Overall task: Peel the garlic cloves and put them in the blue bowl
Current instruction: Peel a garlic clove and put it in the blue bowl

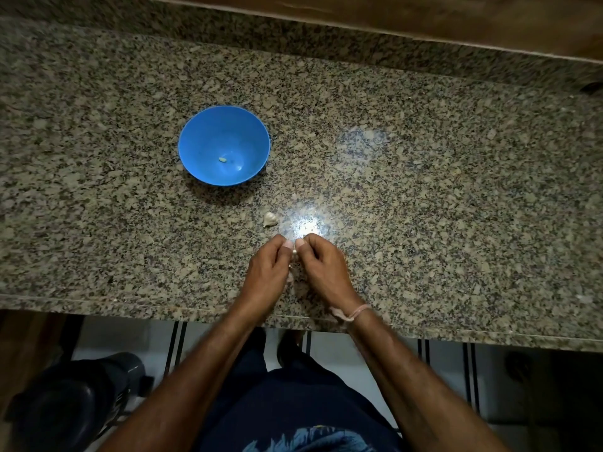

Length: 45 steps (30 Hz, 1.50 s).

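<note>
Garlic clove point(222, 159) one was already in the bowl point(202, 141). Left hand point(266, 272) and right hand point(323, 269) were both pinching a second clove point(294, 252), looked mid-peel, and another chunk point(270, 219) was left on the counter point(424, 190).

- Blue bowl point(208, 138): plain bright blue inside and out.
- Peeled clove point(222, 159) in the bowl: pale yellow.
- Held clove point(294, 252): white.
- Garlic piece point(270, 219): off-white to cream.
- Countertop point(424, 190): granite, speckled beige, grey and black.
- Wristband point(357, 313): pale pink.
- Clothing point(293, 402): dark navy with a light-blue print.
- Floor point(359, 350): white with dark stripes.
</note>
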Motion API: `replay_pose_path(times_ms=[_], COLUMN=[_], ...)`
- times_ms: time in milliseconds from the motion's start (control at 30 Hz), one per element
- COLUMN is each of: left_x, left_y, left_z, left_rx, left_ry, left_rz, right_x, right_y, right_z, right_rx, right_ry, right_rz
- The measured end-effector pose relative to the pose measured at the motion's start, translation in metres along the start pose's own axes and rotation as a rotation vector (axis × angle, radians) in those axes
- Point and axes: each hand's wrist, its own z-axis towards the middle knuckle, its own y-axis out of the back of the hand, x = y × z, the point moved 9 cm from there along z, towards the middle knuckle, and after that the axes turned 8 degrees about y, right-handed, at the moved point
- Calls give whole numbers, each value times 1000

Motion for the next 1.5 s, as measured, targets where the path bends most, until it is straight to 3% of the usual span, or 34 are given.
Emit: replay_pose_path(times_ms=[100,167,300,367,433,500,567,633,700,767,833,933,1033,1100,1200,1267,1333,1400,1500], left_x=[-15,-10,12,14,2,-17,-20,-2,21,29,25,4,-8,-8,-1,1,-4,-15,-26], left_y=[3,3,-12,-14,-6,6,7,3,-16,-25,-18,6,11,10,0,-5,3,13,19], left_z=[-5,-1,3,2,0,-4,-7,2,0,-4,0,-1,-5,-6,-6,-5,-3,-6,-10], left_rx=[-65,-10,259,292,163,-35,-106,15,233,329,278,55,-26,-32,94,137,45,-108,-215], left_ry=[-155,-55,304,370,197,-82,-194,-12,358,524,398,56,-69,-55,123,199,92,-141,-324], left_rz=[112,33,-310,-386,-237,35,183,-12,-429,-628,-514,-112,-6,33,-230,-351,-195,78,166], right_x=[-20,-23,4,18,20,5,-13,-14,4,20,17,-5,-17,-14,9,12,0,-15,-26], right_y=[-10,-14,-4,0,3,4,-6,-9,-3,-3,-2,-9,-22,-19,-5,-3,-8,-22,-34], right_z=[-5,-9,-8,-5,-1,3,-1,-4,-4,-6,-3,-5,-14,-13,-6,-4,-5,-11,-17], right_rx=[64,49,-23,-58,-60,-19,55,55,-27,-87,-79,20,58,13,-76,-86,-42,28,68], right_ry=[-239,-261,81,225,231,47,-170,-143,105,265,184,-143,-372,-292,21,50,-136,-388,-564], right_rz=[265,336,7,-209,-262,-24,223,165,-127,-279,-171,180,483,408,46,18,235,514,675])
